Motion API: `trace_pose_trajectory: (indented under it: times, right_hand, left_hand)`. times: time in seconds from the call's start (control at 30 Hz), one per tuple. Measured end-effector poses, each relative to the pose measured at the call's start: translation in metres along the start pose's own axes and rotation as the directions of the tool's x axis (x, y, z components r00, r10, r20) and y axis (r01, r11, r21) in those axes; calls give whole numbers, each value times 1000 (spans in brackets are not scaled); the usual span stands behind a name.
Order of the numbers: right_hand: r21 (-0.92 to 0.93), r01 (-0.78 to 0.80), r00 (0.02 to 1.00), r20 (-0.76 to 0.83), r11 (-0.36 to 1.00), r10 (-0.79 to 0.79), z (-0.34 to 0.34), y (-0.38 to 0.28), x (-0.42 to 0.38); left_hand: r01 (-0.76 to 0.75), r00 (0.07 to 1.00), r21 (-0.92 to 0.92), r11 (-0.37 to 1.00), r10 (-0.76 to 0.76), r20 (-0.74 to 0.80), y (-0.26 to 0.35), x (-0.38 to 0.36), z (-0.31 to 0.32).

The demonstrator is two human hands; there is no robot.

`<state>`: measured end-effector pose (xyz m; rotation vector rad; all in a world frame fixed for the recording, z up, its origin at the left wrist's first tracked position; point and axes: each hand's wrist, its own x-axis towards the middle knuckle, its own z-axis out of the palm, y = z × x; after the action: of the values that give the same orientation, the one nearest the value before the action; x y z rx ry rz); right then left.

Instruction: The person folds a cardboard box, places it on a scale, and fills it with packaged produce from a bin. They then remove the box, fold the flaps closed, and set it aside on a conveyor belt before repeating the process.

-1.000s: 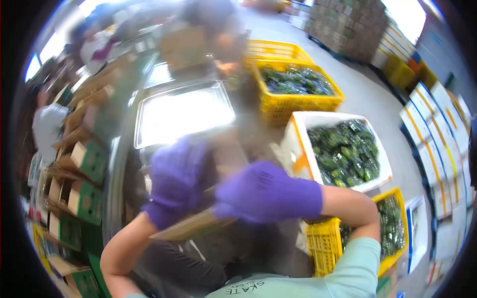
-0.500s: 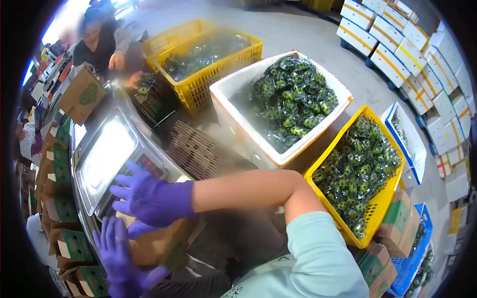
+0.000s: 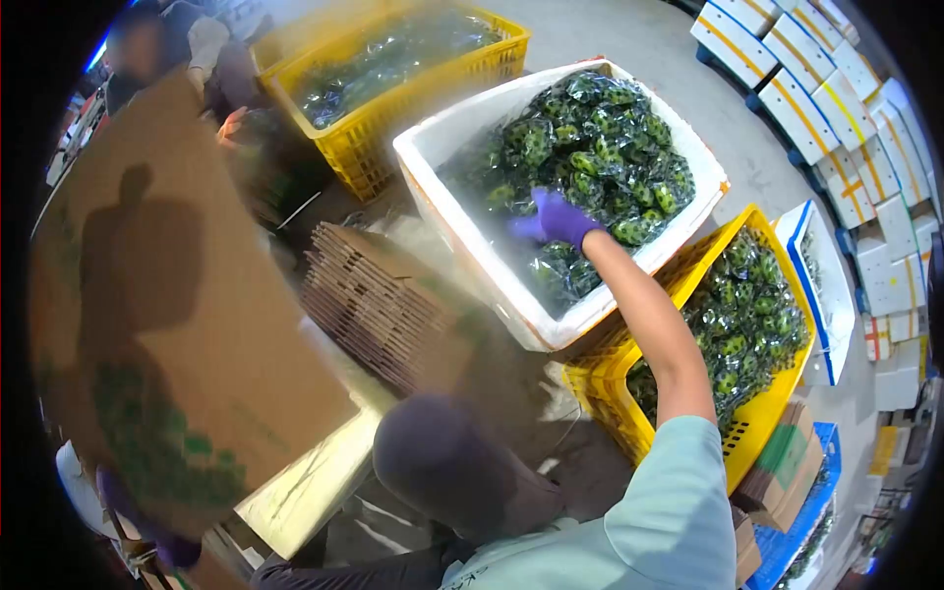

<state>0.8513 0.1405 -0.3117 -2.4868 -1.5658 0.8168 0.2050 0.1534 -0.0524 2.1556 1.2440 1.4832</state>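
My right hand [image 3: 559, 218], in a purple glove, reaches into a white foam box [image 3: 418, 147]. Its fingers are apart and partly blurred over clear plastic packets [image 3: 590, 162] with dark and bright green contents. Nothing shows in that hand. At the lower left my left hand [image 3: 167, 536], also gloved in purple, is at the edge of a big cardboard box [image 3: 226, 285] and grips it. Most of its fingers are hidden by the cardboard. The box is raised and tilted close to the camera, with a green print near its lower edge.
A yellow crate [image 3: 757, 433] of similar packets stands right of the foam box; another yellow crate [image 3: 369, 162] is behind it. Flattened cardboard [image 3: 359, 305] is stacked below. A person [image 3: 211, 49] works at the upper left. White boxes [image 3: 801, 113] are piled at right.
My right hand has moved from the left side into the foam box. The cardboard box has come up in front of the camera at left, covering the scale. The view has shifted slightly.
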Motion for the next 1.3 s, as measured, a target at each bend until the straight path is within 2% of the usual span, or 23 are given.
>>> trace_pose_trajectory:
  times: [0.07, 0.13, 0.17, 0.2, 0.27, 0.3, 0.33, 0.43, 0.6, 0.63, 0.67, 0.73, 0.77, 0.8, 0.87, 0.93, 0.97, 1.07, 1.13, 1.17, 1.2, 1.23, 1.3]
  right_hand:
    - [24, 68, 995, 73, 997, -70, 45, 18, -28]
    - [96, 97, 860, 493, 991, -132, 64, 26, 4]
    - [98, 93, 857, 498, 991, -130, 72, 30, 15]
    - [116, 86, 785, 603, 989, -139, 76, 32, 24]
    - [123, 88, 714, 684, 989, -148, 79, 30, 35]
    - [-11, 110, 841, 534, 994, -87, 89, 28, 30]
    - [-144, 104, 932, 359, 984, -46, 96, 27, 23]
    - [-73, 67, 953, 301, 995, -42, 84, 18, 8]
    - [49, 127, 968, 214, 991, -134, 88, 40, 19]
    - [343, -6, 978, 196, 939, -66, 80, 48, 13]
    - [604, -134, 979, 206, 786, 8, 72, 50, 5]
    - [786, -30, 992, 99, 618, -77, 5, 13, -55]
    - [822, -75, 997, 82, 564, 13, 2, 25, -49]
    - [918, -127, 991, 137, 376, -2, -2, 39, -47]
    - [975, 78, 997, -77, 209, -12, -23, 38, -60]
    - [979, 172, 983, -165, 105, -78, -62, 28, -75]
    - [978, 202, 978, -205, -59, -40, -77, 9, -84]
    - [936, 278, 941, -310, -216, -134, -134, -36, -119]
    - [924, 199, 901, -303, -325, -310, -155, -35, -123]
    - [878, 162, 811, -378, -450, -446, -158, -35, -116]
    - [881, 162, 803, -380, -445, -459, -150, -28, -100]
    - [856, 447, 814, -509, -261, -278, -136, -14, -78]
    - [750, 639, 739, -660, -173, -133, -147, -71, -101]
  left_hand:
    - [-74, 997, -163, 984, 78, 20, -33, 8, 64]
    - [-195, 969, -348, 917, 236, 78, -51, 14, 138]
    - [-277, 932, -453, 847, 352, 89, -53, 13, 174]
    - [109, 981, -587, 802, 7, 192, -51, 11, 200]
    - [599, 793, -667, 444, -445, 416, -49, 11, 247]
    - [563, 824, -631, 534, -302, 480, -31, 9, 260]
    - [597, 800, -652, 467, -283, 529, -17, 2, 273]
    - [654, 751, -675, 340, -392, 530, 24, -3, 298]
    - [631, 755, -754, 184, -371, 541, -12, -13, 290]
    - [540, 841, -712, 448, -302, 448, -38, -18, 287]
    - [403, 911, -618, 675, -227, 346, -64, -24, 284]
    - [650, 718, -752, 109, -412, 561, -38, -10, 265]
    - [646, 729, -758, 92, -370, 577, -57, -13, 265]
    - [643, 738, -762, 74, -326, 591, -75, -15, 264]
    - [651, 685, -759, 7, -436, 583, -54, -16, 266]
    - [689, 651, -725, 2, -442, 617, -23, -12, 271]
    - [731, 609, -682, -1, -450, 653, -10, -10, 275]
    - [750, 602, -652, -114, -291, 743, 0, -11, 296]
    - [757, 584, -638, -141, -293, 757, 4, -18, 315]
    - [747, 585, -637, -191, -268, 766, 7, -21, 322]
    - [736, 587, -634, -238, -242, 773, 10, -25, 329]
    - [727, 599, -646, -234, -244, 763, 11, -29, 336]
    - [577, 625, -527, -624, -77, 777, 6, -37, 346]
